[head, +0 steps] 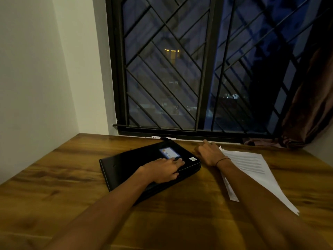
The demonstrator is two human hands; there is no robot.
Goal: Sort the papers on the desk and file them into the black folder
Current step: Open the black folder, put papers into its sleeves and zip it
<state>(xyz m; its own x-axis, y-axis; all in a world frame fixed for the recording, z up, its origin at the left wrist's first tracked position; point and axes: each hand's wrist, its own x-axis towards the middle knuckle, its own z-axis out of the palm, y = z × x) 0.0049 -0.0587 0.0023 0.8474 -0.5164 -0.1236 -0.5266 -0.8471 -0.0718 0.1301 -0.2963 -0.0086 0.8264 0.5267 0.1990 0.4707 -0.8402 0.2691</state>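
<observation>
A closed black folder (pixel 126 165) lies flat on the wooden desk (pixel 54 177), with a blue label on its cover. My left hand (pixel 164 169) rests on the folder's right part, fingers stretched out flat next to the label. My right hand (pixel 209 153) hovers or rests on the desk just right of the folder's far corner, fingers loosely bent and holding nothing. A stack of white printed papers (pixel 252 165) lies to the right, partly under my right forearm.
A barred window (pixel 189 69) runs along the desk's far edge, with a dark brown curtain (pixel 310 105) bunched at the right. A white wall (pixel 36 78) closes off the left side. Bare wood shows at the front and left of the desk.
</observation>
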